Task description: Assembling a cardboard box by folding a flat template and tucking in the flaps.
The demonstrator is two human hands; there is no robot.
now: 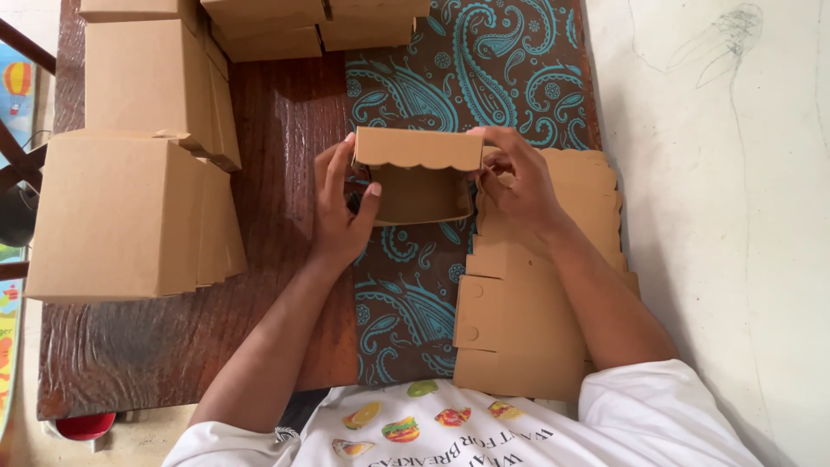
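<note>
Brown cardboard, a small half-folded box [418, 177], is held above the middle of the surface [285, 112], over a teal paisley cloth [484, 60]. The left hand [340, 207] is closed on its left wall, steadying it; the right hand [517, 186] pinches its right flap. One stack of flat blanks [536, 303] lies at the right edge, within reach. At least six finished boxes [130, 216] are counted along the left and far edges.
</note>
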